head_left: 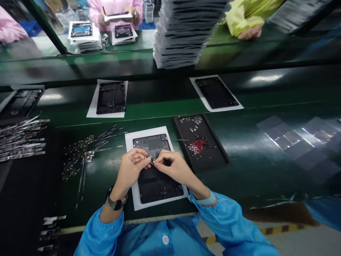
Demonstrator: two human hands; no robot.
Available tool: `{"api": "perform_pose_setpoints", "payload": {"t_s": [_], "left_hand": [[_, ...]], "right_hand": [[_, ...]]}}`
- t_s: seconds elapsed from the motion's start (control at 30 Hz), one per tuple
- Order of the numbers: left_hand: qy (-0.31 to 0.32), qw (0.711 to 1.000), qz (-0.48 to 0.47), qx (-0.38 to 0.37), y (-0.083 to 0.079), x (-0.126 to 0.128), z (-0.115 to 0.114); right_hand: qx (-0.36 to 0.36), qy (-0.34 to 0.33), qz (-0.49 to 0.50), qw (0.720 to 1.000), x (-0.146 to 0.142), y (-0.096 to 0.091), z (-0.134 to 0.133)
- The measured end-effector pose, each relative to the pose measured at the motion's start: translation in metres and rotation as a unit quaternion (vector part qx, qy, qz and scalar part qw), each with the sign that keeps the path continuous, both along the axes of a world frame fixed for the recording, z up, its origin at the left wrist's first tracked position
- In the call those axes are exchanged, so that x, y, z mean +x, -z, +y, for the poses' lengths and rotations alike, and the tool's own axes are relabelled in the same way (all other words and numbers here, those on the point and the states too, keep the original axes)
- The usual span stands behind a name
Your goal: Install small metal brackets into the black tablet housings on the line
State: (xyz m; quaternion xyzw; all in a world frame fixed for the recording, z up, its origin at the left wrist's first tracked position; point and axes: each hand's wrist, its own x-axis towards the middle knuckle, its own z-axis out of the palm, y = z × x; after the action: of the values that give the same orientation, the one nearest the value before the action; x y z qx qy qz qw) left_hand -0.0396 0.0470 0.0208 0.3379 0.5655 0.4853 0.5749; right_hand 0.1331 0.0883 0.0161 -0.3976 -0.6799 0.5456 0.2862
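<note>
Both hands meet over a black tablet housing (pixel 160 185) that lies on a white sheet (pixel 137 201). Between thumb and fingers my left hand (pixel 133 165) pinches a small circuit board (pixel 150 159). My right hand (pixel 172 164) is closed at the board's right end, fingertips pressed together there; any separate small part in them is too small to make out. To the left lies a loose pile of circuit boards with flat cables (pixel 80 153). Right of the housing, a black tray (pixel 213 149) holds red-wired small parts (pixel 198 145) and little metal pieces (pixel 195 122).
More tablet housings on white sheets lie behind, at left (pixel 22 101), middle (pixel 111 97) and right (pixel 217 92). A tall stack of thin sheets (pixel 183 35) stands at the back. Clear films (pixel 290 137) lie at right, strips (pixel 23 138) at left. Co-workers sit opposite.
</note>
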Motion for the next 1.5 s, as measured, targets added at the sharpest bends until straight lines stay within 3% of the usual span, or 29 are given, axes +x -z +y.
{"api": "perform_pose_setpoints", "payload": {"t_s": [0.33,0.57,0.83,1.37,1.5], "left_hand": [[0.014,0.997,0.072,0.017,0.003,0.003,-0.002],[0.028,0.992,0.117,0.033,0.004,0.004,-0.004],[0.031,0.999,0.011,-0.017,0.004,-0.003,0.002],[0.039,0.998,-0.012,-0.043,0.005,0.002,0.002],[0.031,0.999,-0.018,-0.040,0.000,-0.001,0.003]], "right_hand": [[0.018,-0.013,-0.063,0.998,0.001,0.002,0.000],[-0.065,-0.021,-0.065,0.996,0.003,0.009,0.001],[-0.137,-0.030,-0.003,0.990,0.006,0.009,0.005],[-0.137,-0.065,0.021,0.988,0.009,0.013,0.010],[-0.099,-0.069,0.016,0.993,0.012,0.008,0.012]]}}
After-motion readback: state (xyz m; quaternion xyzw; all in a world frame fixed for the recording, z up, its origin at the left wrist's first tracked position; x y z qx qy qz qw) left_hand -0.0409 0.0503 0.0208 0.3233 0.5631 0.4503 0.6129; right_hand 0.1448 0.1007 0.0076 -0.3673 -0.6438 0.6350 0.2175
